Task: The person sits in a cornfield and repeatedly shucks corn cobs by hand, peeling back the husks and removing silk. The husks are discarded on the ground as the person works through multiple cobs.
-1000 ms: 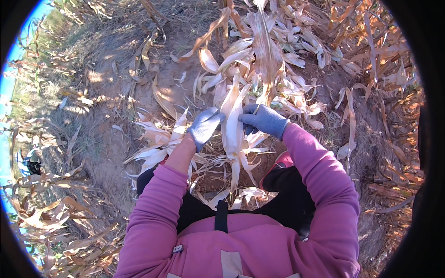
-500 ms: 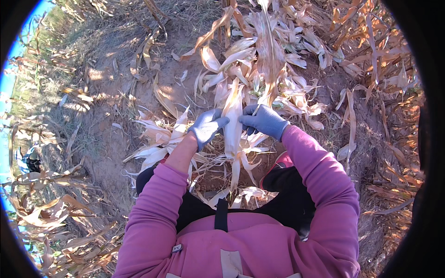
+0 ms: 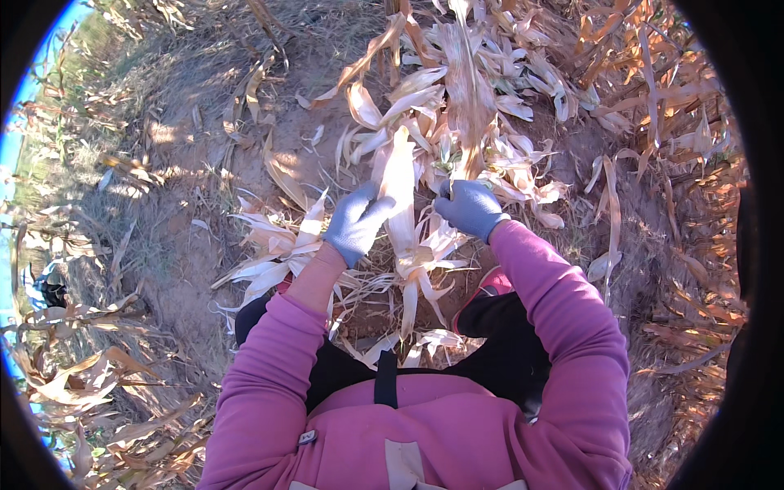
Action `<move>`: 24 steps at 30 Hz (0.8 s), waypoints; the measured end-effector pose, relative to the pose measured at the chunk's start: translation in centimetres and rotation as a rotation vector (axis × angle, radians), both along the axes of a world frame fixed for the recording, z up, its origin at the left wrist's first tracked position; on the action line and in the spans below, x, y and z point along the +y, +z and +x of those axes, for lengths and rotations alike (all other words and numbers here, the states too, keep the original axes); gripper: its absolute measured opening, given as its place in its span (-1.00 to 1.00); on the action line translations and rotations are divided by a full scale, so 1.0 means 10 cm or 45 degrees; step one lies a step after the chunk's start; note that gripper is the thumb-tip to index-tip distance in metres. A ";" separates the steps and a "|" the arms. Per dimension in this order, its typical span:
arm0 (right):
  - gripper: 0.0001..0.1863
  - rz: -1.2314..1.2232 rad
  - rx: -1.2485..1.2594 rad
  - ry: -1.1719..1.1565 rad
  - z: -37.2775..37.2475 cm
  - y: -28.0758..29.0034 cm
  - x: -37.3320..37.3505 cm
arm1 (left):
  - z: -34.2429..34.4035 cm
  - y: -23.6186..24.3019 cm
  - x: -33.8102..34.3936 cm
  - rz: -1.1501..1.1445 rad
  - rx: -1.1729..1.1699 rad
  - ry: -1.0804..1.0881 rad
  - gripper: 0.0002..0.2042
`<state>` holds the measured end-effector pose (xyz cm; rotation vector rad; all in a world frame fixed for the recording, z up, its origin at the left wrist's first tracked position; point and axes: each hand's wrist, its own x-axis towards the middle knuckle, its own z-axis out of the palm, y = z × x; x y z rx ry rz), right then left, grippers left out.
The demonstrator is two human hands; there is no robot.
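An ear of corn (image 3: 398, 181), still in its pale dry husk, stands upright before me with its narrow tip pointing away. My left hand (image 3: 356, 222), in a grey-blue glove, is closed on the ear's left side, the thumb across the husk. To the right of the ear, with a small gap between, is my gloved right hand (image 3: 472, 207). Its fingers are curled inward and mostly hidden, so what they hold is unclear. Peeled husk leaves (image 3: 418, 282) hang from the ear's lower end toward my knees.
Stripped husks lie in a heap (image 3: 514, 155) beyond my hands, and more loose husks (image 3: 273, 241) lie to the left. A long dry leaf (image 3: 469, 90) hangs over the heap. Dry corn stalks (image 3: 686, 139) line the right side. My shoe (image 3: 494, 283) is near the right hand.
My right hand has moved off the ear, slightly rightward. The ear's upper husk now looks smoother and paler, with its brownish tip leaf gone from view. My left hand stays on the ear.
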<state>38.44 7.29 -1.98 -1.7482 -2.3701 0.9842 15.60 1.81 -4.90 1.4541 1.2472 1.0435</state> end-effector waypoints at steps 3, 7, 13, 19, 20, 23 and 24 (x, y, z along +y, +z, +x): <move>-0.77 -0.180 0.511 -0.174 0.03 0.02 0.02 | -0.28 -0.09 0.15 -0.209 -0.335 0.188 -0.88; -0.84 -0.452 1.035 -0.199 -0.16 0.21 -0.05 | -0.22 -0.01 0.11 -0.552 -0.317 0.138 -0.77; -0.79 -0.766 1.252 -0.198 -0.14 0.28 -0.08 | -0.05 0.13 0.07 -0.592 -0.339 0.053 -0.70; -0.80 -0.941 1.258 -0.097 -0.05 0.47 -0.06 | -0.17 -0.11 0.16 -0.498 -0.336 0.306 -0.78; -0.80 -0.942 1.232 -0.076 -0.04 0.53 -0.06 | -0.21 -0.17 0.18 -0.479 -0.361 0.359 -0.79; -0.78 -0.845 1.296 -0.211 0.06 0.56 -0.05 | -0.25 -0.19 0.21 -0.441 -0.290 0.374 -0.82; -0.77 -0.807 1.315 -0.274 0.11 0.57 -0.04 | -0.26 -0.18 0.21 -0.437 -0.270 0.371 -0.83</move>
